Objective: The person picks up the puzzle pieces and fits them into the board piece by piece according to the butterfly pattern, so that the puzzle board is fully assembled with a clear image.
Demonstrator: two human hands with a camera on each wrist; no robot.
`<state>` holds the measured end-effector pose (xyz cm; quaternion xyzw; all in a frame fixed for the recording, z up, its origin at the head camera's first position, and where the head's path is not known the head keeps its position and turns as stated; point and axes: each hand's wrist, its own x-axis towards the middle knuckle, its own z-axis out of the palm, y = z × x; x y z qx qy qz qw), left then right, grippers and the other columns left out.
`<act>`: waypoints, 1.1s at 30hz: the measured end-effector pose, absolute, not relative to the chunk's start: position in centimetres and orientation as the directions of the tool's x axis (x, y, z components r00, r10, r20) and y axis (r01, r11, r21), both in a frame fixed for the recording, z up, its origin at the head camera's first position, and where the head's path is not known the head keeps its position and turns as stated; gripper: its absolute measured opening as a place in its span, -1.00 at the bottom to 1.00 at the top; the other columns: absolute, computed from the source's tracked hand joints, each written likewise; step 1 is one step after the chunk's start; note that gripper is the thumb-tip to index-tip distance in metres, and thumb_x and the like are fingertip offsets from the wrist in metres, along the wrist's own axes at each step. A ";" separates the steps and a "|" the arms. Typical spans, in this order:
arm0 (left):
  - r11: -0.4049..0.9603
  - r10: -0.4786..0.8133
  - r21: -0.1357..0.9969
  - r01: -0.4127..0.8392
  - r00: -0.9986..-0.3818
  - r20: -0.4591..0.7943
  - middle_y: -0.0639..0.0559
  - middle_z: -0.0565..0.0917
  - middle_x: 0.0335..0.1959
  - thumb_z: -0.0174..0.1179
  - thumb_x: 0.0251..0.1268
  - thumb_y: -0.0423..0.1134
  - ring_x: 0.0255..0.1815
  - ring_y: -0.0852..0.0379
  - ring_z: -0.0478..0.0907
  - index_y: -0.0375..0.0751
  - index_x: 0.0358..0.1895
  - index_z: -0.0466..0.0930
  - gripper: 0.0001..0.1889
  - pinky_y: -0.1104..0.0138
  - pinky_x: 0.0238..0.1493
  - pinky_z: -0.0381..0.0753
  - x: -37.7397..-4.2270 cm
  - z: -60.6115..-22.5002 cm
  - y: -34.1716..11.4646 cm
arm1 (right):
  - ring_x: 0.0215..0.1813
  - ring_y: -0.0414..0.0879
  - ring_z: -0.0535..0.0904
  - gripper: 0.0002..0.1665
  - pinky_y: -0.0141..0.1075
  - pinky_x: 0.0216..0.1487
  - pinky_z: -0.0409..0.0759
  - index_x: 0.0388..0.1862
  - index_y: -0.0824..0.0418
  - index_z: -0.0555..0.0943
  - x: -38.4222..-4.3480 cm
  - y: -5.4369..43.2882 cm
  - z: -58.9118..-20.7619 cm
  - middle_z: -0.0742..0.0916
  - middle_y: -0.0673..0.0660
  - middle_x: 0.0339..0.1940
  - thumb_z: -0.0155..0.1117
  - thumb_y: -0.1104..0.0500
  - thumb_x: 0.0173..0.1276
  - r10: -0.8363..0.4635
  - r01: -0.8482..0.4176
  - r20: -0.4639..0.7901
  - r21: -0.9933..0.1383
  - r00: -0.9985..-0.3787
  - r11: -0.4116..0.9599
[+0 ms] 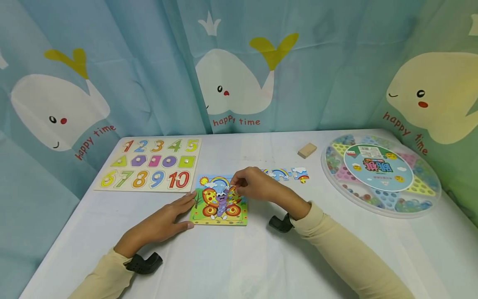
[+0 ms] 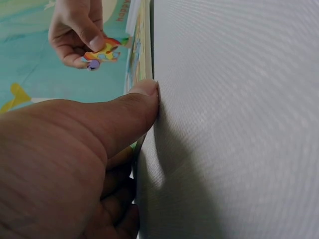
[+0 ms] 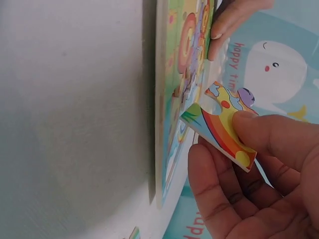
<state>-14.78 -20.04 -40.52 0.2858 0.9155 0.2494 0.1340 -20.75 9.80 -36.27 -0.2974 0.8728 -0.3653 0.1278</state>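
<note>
A butterfly jigsaw puzzle (image 1: 220, 207) lies on the table in front of me. My right hand (image 1: 255, 182) is over its upper right part and pinches a jigsaw piece (image 3: 227, 132) between thumb and fingers. The piece is tilted, with yellow, red and blue print and a purple knob, and is held apart from the board in the right wrist view. My left hand (image 1: 164, 218) rests along the puzzle's left side with its fingers extended. Its thumb touches the lower left corner, and the fingertips lie at the left edge.
Several loose jigsaw pieces (image 1: 280, 174) lie right of the puzzle, partly behind my right hand. A wooden block (image 1: 307, 150) sits behind them. To the right is a round Chinese checkers box (image 1: 377, 203); at the back left lies a number board (image 1: 147, 166). A whale-print curtain (image 1: 157, 91) hangs behind.
</note>
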 end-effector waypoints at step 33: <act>0.706 0.593 0.545 0.453 -0.799 -0.104 -0.02 0.02 0.56 0.30 0.30 -0.12 0.53 -0.08 -0.04 -0.28 0.48 0.19 -0.24 -0.01 0.41 0.14 -14.8 -40.6 -20.1 | -0.39 -0.19 0.47 -0.81 -0.41 -0.38 0.48 -0.16 0.33 0.68 -20.2 8.5 -37.4 0.67 0.04 -0.42 0.26 0.45 0.27 -0.621 -0.424 -0.028 -0.706 -0.783 0.567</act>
